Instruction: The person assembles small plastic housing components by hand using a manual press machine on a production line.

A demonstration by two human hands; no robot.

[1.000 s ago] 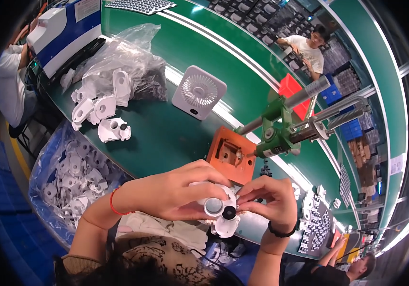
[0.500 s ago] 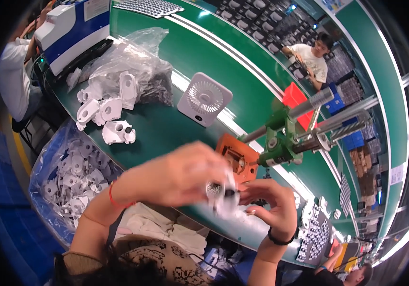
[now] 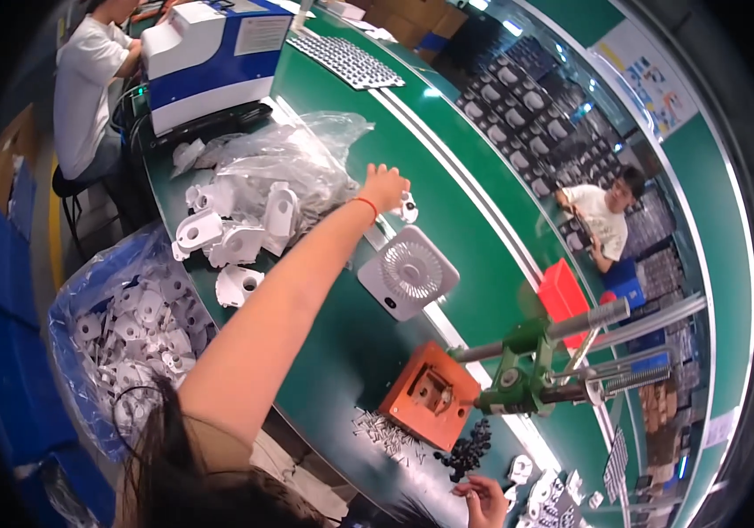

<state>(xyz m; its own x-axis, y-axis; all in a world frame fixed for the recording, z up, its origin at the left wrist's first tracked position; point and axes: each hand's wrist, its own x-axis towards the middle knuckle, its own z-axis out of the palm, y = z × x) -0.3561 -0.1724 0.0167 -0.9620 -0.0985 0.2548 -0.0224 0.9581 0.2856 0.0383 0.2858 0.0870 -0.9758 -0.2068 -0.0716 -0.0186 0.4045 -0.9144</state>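
Note:
My left arm reaches far forward past the white square fan (image 3: 408,273). At its end my left hand (image 3: 381,188) is closed on a small white plastic housing (image 3: 408,209) with a dark round piece in it, over the green belt. Part of the housing is hidden by the fingers. My right hand (image 3: 484,502) is low in the view with its fingers apart, close to a pile of small black parts (image 3: 468,451). Beside that pile stands an orange fixture block (image 3: 430,398), with small metal pins or screws (image 3: 387,435) scattered at its near side.
A green lever press (image 3: 518,378) reaches over the bench right of the block. White housings (image 3: 241,242) and a clear plastic bag (image 3: 307,150) lie at left. Below is a lined bin (image 3: 135,339) of housings. A co-worker (image 3: 601,216) sits across the belt.
The hands have parted. My left hand has carried the white housing forward and left to the belt; my right hand has dropped nearer me, beside the black parts. The view has shifted too.

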